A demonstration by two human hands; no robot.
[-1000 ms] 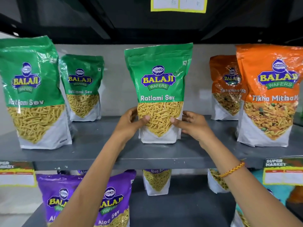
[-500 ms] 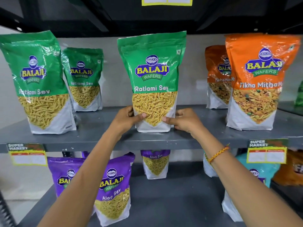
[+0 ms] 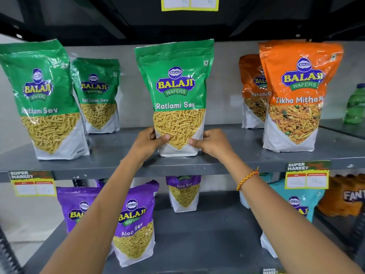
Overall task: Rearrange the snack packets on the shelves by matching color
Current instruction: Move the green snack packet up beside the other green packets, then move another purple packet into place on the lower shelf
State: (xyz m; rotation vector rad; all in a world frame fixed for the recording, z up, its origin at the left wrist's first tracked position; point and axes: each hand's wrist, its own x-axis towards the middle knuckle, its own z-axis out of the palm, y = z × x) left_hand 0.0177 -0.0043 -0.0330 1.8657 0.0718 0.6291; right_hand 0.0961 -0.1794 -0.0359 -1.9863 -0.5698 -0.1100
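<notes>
A green Ratlami Sev packet (image 3: 175, 86) stands upright in the middle of the upper grey shelf (image 3: 118, 165). My left hand (image 3: 148, 143) grips its lower left edge and my right hand (image 3: 213, 143) grips its lower right edge, thumbs on the front. Two more green packets stand to the left, a large front one (image 3: 43, 99) and one further back (image 3: 97, 93). Two orange Tikha Mitha packets stand to the right, one in front (image 3: 296, 95) and one behind (image 3: 251, 91).
On the lower shelf (image 3: 197, 244) stand purple Aloo Sev packets (image 3: 136, 220), another purple one at the back (image 3: 184, 192), and a teal packet (image 3: 300, 202) partly behind my right arm. A green bottle (image 3: 355, 105) and orange Fanta pack (image 3: 343, 196) sit right. Price tags (image 3: 307, 175) hang on the shelf edge.
The view has shifted so the shelf sits lower and closer. Both hands stay on the bottom of the middle green packet, now gripping its edges more tightly.
</notes>
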